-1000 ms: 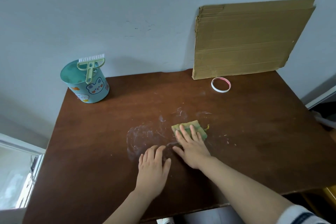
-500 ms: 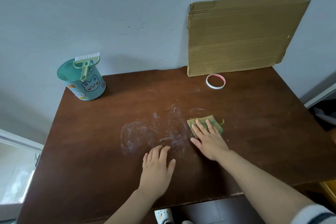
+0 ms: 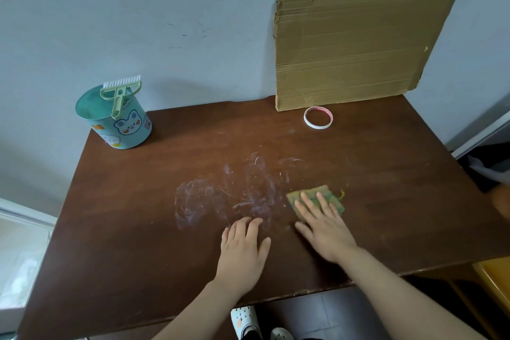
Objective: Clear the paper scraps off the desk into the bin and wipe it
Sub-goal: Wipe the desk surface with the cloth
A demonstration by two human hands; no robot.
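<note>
My right hand [image 3: 323, 225] presses flat, fingers straight, on a small green-yellow cloth [image 3: 328, 197] lying on the brown wooden desk [image 3: 138, 215]. To the cloth's left, my left hand [image 3: 244, 250] rests flat on the desk with its fingers spread. White smeared streaks [image 3: 229, 196] cover the desk's middle, just beyond my left hand. At the far left corner stands a teal bin [image 3: 118, 124] with bear stickers, and a green brush [image 3: 120, 91] lies across its rim. No paper scraps show on the desk.
A flattened cardboard sheet [image 3: 358, 44] leans on the wall at the back right. A white tape ring [image 3: 318, 117] lies in front of it. Below the desk's near edge I see white clogs [image 3: 245, 320] on a dark floor.
My right hand has slid the cloth to the right, off the smeared patch. My left hand has stayed flat in about the same place. The view has shifted slightly.
</note>
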